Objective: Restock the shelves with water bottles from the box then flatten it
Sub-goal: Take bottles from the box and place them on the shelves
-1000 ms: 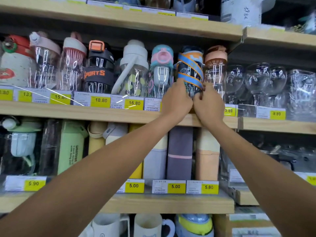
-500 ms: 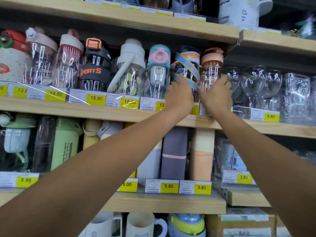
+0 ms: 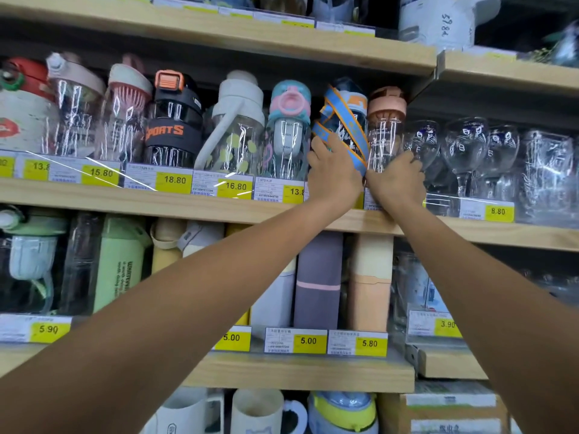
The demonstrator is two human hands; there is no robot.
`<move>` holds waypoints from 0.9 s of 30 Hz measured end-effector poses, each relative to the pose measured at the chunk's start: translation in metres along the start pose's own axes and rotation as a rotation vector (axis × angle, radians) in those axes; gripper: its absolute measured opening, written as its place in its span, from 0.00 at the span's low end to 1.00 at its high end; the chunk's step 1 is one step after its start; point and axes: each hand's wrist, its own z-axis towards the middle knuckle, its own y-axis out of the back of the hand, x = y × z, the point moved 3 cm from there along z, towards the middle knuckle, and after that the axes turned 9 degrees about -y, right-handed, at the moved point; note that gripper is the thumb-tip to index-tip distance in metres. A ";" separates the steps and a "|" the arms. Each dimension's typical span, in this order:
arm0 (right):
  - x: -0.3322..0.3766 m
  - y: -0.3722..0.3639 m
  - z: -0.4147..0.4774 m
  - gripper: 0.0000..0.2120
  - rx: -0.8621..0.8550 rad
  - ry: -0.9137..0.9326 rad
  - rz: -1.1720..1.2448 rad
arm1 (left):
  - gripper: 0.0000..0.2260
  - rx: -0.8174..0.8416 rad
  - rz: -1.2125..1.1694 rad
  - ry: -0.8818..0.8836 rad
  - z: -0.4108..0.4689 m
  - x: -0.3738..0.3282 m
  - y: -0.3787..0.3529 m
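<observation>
Blue-strapped bottle (image 3: 347, 120) in curled left hand (image 3: 333, 174), peach-lidded bottle (image 3: 386, 133) beside it in curled right hand (image 3: 396, 184).

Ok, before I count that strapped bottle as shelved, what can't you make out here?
Head view only.
Strapped bottle base: hidden behind the left hand gripping it, so seating on the shelf is unclear.
Right hand fingers: hidden by its own back; grip on the peach-capped bottle unclear.
Price tag below: mostly covered by both wrists.
Box: outside the frame.
</observation>
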 end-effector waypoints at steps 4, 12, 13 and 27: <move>0.000 0.000 -0.002 0.32 -0.015 0.013 0.002 | 0.26 -0.044 0.009 0.008 0.001 0.004 -0.001; -0.001 0.001 -0.004 0.32 -0.017 0.030 0.005 | 0.28 -0.002 -0.145 0.088 0.002 -0.002 0.007; -0.001 0.002 -0.004 0.32 -0.016 0.031 0.008 | 0.29 0.024 -0.165 0.105 0.002 -0.003 0.007; -0.002 0.003 -0.007 0.31 -0.035 0.055 0.024 | 0.32 0.041 -0.061 0.065 -0.001 0.000 0.003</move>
